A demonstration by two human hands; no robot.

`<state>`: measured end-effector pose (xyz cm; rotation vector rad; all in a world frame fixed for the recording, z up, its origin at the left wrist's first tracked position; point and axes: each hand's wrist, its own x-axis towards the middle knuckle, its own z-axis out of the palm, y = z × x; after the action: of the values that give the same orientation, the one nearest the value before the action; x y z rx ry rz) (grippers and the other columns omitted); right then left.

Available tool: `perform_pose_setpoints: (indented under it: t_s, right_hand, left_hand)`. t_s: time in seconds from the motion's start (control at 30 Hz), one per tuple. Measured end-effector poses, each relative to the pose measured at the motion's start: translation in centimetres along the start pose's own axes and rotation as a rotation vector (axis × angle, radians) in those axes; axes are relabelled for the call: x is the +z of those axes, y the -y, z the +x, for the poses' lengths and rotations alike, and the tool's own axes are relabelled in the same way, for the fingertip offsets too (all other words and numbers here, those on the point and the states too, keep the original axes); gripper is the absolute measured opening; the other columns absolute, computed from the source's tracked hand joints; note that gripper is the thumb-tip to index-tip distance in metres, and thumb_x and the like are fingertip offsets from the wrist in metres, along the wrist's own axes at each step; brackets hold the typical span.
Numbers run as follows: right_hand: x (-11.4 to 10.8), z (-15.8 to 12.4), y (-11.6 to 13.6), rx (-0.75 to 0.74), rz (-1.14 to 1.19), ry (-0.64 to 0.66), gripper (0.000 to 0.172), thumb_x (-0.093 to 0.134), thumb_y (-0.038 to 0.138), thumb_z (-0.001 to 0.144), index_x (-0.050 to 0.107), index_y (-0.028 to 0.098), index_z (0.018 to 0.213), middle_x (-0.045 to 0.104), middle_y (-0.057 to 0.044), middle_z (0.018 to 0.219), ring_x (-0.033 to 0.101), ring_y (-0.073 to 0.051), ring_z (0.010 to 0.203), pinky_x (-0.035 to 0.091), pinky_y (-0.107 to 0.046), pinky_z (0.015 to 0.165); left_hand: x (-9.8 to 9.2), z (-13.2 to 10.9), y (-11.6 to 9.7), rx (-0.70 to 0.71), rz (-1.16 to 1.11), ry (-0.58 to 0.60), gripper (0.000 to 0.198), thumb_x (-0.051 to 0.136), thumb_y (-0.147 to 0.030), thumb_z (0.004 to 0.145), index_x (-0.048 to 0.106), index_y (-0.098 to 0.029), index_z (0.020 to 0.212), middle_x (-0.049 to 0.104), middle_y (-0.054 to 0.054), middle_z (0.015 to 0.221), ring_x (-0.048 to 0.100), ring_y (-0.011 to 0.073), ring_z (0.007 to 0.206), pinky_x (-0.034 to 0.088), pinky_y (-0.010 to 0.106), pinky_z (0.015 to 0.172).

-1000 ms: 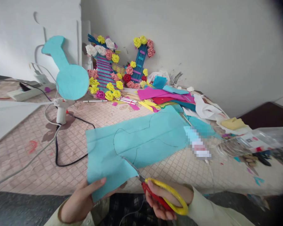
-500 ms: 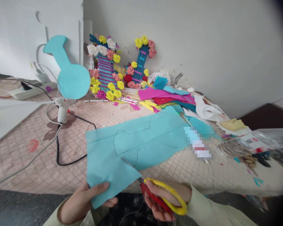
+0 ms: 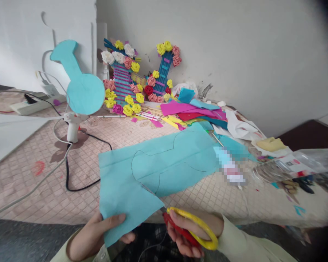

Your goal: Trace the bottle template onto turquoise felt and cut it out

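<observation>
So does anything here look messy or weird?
Yes: a red smear on the left of the grid-patterned tablecloth looks odd because it isn't part of the pattern, perhaps a stain. The wall behind the paper pile has dark scuffs too. Nothing seems wrong with the scissors.

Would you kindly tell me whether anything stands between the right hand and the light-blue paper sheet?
Only the yellow-and-red-handled metal scissors, held in the right hand; they meet the light-blue paper sheet at its cut, partly covered by it. Nothing else visible is in the way.
</observation>
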<state>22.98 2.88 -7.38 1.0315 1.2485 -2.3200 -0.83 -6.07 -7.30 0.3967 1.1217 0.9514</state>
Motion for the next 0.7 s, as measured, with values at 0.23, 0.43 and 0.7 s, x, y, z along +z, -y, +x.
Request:
perform_pose_setpoints:
  t_s: [0.23,0.43,0.7]
  right_hand:
    - [0.17,-0.19,-0.03,0.004,-0.003,-0.006,0.065,0.029,0.078,0.068,0.047,0.015,0.069,0.049,0.004,0.040,0.039,-0.005,0.024,0.030,-0.012,0.021]
    - [0.35,-0.16,0.08,0.034,0.002,-0.031,0.064,0.028,0.078,0.068,0.045,0.016,0.068,0.049,0.004,0.040,0.038,-0.005,0.024,0.030,-0.012,0.021]
    - [0.83,-0.24,-0.25,0.066,0.017,-0.064,0.062,0.025,0.073,0.075,0.047,0.015,0.067,0.048,0.005,0.038,0.037,-0.005,0.022,0.028,-0.012,0.020]
  left_hand:
    - [0.18,-0.15,-0.17,0.014,0.001,0.023,0.024,0.068,-0.031,0.065,0.068,-0.010,0.077,0.069,0.012,0.063,0.063,0.0218,0.055,0.049,0.031,0.060]
    - [0.33,-0.20,-0.17,0.030,0.028,0.052,0.022,0.066,-0.032,0.067,0.071,-0.011,0.073,0.068,0.011,0.061,0.064,0.0256,0.066,0.048,0.033,0.065]
    - [-0.04,-0.30,0.19,0.024,0.071,0.081,0.025,0.064,-0.033,0.069,0.072,-0.011,0.078,0.069,0.012,0.064,0.064,0.0256,0.069,0.047,0.031,0.067]
